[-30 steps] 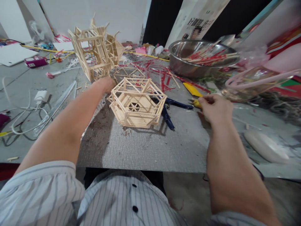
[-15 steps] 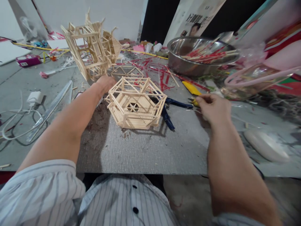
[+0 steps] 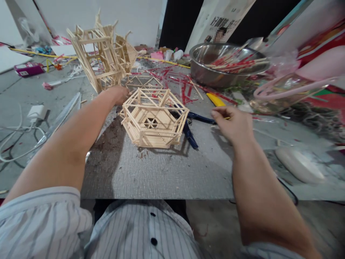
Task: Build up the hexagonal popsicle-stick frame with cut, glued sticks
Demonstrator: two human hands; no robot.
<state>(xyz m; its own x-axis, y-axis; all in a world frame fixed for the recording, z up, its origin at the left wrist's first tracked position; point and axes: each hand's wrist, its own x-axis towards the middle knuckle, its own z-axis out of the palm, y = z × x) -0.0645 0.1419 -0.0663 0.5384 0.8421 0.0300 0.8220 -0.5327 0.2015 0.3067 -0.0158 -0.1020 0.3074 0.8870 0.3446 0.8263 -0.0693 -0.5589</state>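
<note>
A hexagonal frame of pale wooden sticks lies on the grey mat in front of me. My left hand is curled against its far left corner, fingers tucked out of sight behind the sticks. My right hand hovers to the right of the frame with thumb and fingers pinched on a thin stick. A taller stick tower stands just behind my left hand, with a flat hexagonal stick piece beside it.
Blue-handled pliers lie right of the frame, a yellow tool beyond them. A steel bowl holds red and pale sticks. A pink-rimmed clear container sits at right, a white oval object nearer, a charger with cables at left.
My right hand has come left, away from the yellow-handled tool, and now pinches a thin stick. My left hand stays at the frame's corner; the view shifted slightly.
</note>
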